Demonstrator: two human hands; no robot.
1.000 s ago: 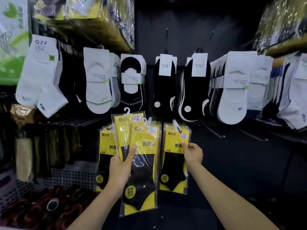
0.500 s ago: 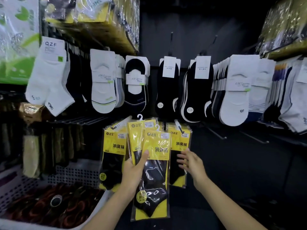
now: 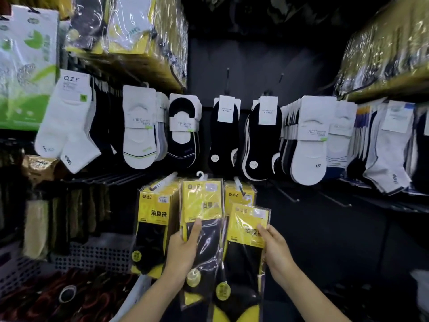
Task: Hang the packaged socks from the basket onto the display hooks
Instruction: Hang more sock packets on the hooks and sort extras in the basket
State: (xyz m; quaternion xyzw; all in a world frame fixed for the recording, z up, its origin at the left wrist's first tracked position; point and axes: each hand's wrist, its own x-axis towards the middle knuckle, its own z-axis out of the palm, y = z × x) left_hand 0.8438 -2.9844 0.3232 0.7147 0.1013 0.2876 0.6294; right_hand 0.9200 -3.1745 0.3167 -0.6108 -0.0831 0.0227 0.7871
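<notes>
Yellow-carded sock packet (image 3: pixel 201 205) is gripped by the left hand (image 3: pixel 183 249), thumb across its front; a second packet (image 3: pixel 247 226) is pinched by the right hand (image 3: pixel 277 251), both before hung packets (image 3: pixel 154 214).

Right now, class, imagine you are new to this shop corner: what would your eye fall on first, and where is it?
Bottom centre, the left hand grips a yellow sock pack and the right hand pinches a second pack just right of it. Behind them hang more yellow packs, and above runs a row of white and black socks.
</notes>
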